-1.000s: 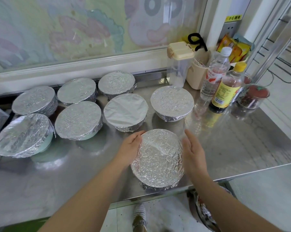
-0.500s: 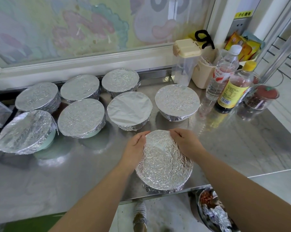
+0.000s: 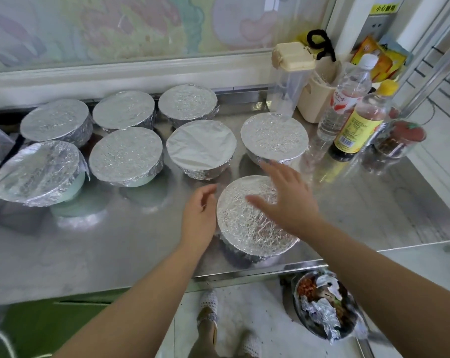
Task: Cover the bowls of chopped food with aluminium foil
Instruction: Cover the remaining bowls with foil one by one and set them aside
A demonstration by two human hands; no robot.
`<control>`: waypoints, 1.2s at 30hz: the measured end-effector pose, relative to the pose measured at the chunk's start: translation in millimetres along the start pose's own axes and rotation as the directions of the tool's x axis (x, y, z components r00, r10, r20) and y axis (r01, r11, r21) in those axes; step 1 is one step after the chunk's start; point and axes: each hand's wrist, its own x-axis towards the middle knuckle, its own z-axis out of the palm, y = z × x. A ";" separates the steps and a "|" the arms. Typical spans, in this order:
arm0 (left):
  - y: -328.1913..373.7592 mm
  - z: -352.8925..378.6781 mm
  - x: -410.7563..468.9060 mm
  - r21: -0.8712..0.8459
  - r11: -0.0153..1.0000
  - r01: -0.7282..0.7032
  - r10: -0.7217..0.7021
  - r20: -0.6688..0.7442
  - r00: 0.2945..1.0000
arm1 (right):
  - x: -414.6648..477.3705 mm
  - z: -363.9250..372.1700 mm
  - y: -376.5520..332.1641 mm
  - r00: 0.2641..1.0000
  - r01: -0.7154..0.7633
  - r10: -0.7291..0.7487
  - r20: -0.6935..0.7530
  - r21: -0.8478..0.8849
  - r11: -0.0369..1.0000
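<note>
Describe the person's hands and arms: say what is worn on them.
The left hand and right hand are bare: no gloves, rings, watch or bracelet show. The left forearm and right forearm are bare too, with no sleeve in view down to the picture's edge. The right hand's fingers are blurred, so a thin ring there could be missed.

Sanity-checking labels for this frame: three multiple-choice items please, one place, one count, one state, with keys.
1. On the steel counter, the yellow-capped plastic bottle stands: A at the left; B at the right; C front centre.
2. Round foil-covered bowls on it: A six; B eight; C ten.
3. The right hand is: A open over the nearest foil-covered bowl; B gripping a bottle; C out of view.
B: it stands right of every bowl. B: rows of three, four, one. A: fingers spread, holding nothing.
</note>
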 end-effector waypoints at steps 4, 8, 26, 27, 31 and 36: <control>-13.3 -13.4 -22.4 -0.113 0.989 0.098 -0.096 0.021 0.995 | 17.7 5.5 -22.0 0.905 0.274 -0.147 0.399 -0.283 0.919; -18.9 -21.7 -43.1 -0.083 0.986 0.143 -0.134 0.106 0.985 | 33.3 10.3 -23.9 0.860 0.275 -0.070 0.506 -0.344 0.898; -13.3 -25.2 -42.8 0.019 0.986 0.163 -0.164 0.148 0.975 | 37.4 16.0 -24.5 0.852 0.227 0.007 0.523 -0.382 0.896; -11.9 -24.6 -41.2 0.045 0.987 0.154 -0.159 0.142 0.977 | 37.5 16.4 -24.5 0.852 0.226 0.008 0.523 -0.382 0.896; -8.6 -21.1 -42.1 0.185 0.977 0.102 -0.123 0.106 0.987 | 37.7 17.2 -24.5 0.855 0.223 0.007 0.518 -0.380 0.898; -2.9 -9.6 -56.8 0.299 0.953 0.051 -0.051 -0.008 0.999 | 36.2 17.6 -24.4 0.855 0.219 0.010 0.519 -0.379 0.899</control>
